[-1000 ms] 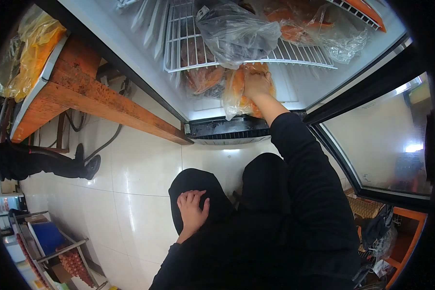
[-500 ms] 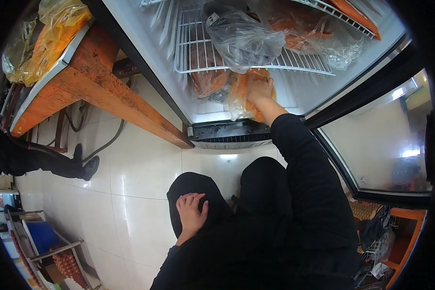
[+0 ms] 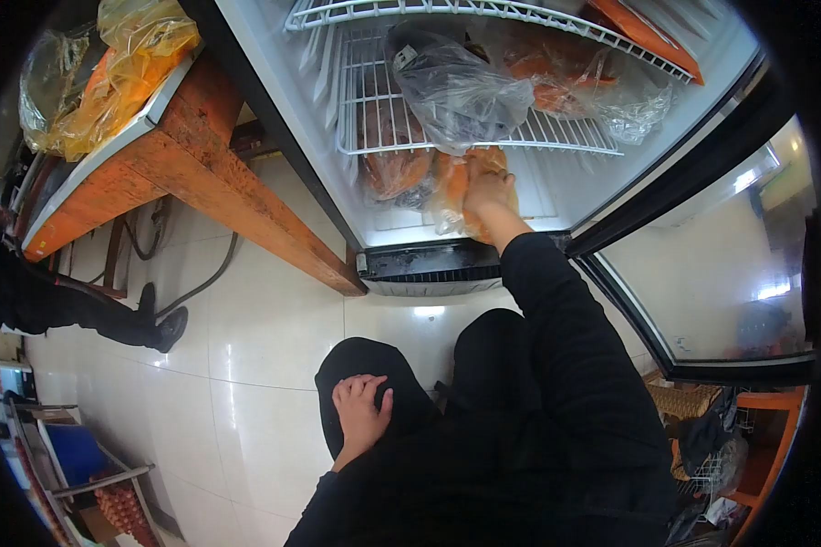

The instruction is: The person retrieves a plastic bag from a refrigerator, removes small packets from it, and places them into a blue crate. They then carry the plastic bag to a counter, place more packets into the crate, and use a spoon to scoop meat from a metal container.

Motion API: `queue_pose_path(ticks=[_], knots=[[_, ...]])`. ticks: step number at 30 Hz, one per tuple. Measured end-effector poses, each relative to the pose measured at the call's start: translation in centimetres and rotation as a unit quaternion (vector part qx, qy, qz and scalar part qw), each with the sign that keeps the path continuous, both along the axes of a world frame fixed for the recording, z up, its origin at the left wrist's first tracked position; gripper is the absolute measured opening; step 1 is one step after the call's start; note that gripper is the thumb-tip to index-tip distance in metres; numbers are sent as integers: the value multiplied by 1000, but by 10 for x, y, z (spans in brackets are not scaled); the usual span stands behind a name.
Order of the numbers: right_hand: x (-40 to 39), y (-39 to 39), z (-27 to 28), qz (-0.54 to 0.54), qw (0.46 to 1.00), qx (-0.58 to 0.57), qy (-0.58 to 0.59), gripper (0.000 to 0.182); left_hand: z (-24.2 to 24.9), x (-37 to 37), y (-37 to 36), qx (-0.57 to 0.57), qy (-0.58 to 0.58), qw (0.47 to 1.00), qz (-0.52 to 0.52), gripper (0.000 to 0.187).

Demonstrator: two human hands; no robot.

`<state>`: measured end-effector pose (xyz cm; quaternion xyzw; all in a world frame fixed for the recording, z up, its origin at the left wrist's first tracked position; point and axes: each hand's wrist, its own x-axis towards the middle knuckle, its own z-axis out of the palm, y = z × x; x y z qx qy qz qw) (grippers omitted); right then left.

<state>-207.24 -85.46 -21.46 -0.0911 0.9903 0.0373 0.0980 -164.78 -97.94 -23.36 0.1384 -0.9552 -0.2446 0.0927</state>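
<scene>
My right hand [image 3: 489, 187] reaches onto the fridge floor and grips an orange item in a clear plastic bag [image 3: 452, 187]; its fingertips are partly hidden against the bag. To the left of it lies another bagged reddish item [image 3: 398, 171]. On the wire shelf [image 3: 556, 137] above sit a clear bag with dark contents [image 3: 456, 87] and a bag with orange-red contents [image 3: 566, 82]. My left hand [image 3: 361, 410] rests on my left knee, fingers spread slightly, holding nothing.
The glass fridge door [image 3: 730, 264] stands open at the right. An orange wooden table [image 3: 192, 137] with a yellow bag [image 3: 137, 77] is at the left, and a person's leg [image 3: 91, 314] is beyond it. A rack [image 3: 100, 483] stands lower left.
The view has tilted slightly, so the fridge and table appear lower. My right hand has shifted a little on the orange bag. My left hand stays on the knee.
</scene>
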Motion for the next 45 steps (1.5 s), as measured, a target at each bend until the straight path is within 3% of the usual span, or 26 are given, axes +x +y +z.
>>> queue_pose_path(ticks=[2, 5, 8, 11, 14, 17, 20, 23, 24, 27, 30, 33, 36, 39, 42, 45], knots=[[1, -1, -21, 68, 996, 9, 61, 83, -2, -2, 1, 2, 4, 1000, -1, 26], [1, -5, -26, 98, 992, -11, 81, 70, -3, 0, -1, -1, 11, 1000, -8, 26], [-3, -12, -21, 53, 997, 3, 62, 50, -2, -3, 0, 1, 16, 1000, -15, 25], [-14, -12, -25, 43, 994, -24, 99, 45, -2, -1, 0, 11, 18, 1000, -11, 24], [-14, -4, -3, 72, 996, 34, 51, 46, -1, 0, -4, 9, 30, 999, -9, 23], [-15, 11, 17, 26, 997, -19, 67, 53, -3, 1, -2, 18, 31, 999, -7, 23], [-7, 28, 54, -6, 984, -168, 58, 48, -1, 4, -2, 26, 22, 999, -1, 24], [1, 40, 81, -63, 968, -241, -30, 55, -1, 3, -3, 23, 28, 999, 3, 24], [-20, 54, 57, -37, 949, -304, -72, 59, -2, 3, -4, 20, 29, 999, 4, 24], [-34, 64, 41, -72, 927, -351, -110, 61, -3, 1, -3, 20, 27, 999, 5, 24], [-3, 61, 77, -122, 863, -454, -184, 58, -2, 1, -3, 24, 20, 1000, 0, 24], [-7, 71, 60, -118, 815, -526, -211, 47, -3, 0, -3, 27, 17, 999, 0, 24], [18, 83, 56, -86, 688, -645, -321, 34, -5, -2, -4, 28, 17, 999, 3, 24], [69, 73, 97, -33, 595, -715, -366, 26, -6, -3, -3, 26, 18, 999, 6, 24], [108, 50, 159, 66, 567, -719, -395, 26, -7, -3, -4, 34, 19, 999, 3, 23], [140, 17, 239, 259, 624, -689, -261, 24, -8, -4, -7, 23, 13, 1000, 1, 25]])
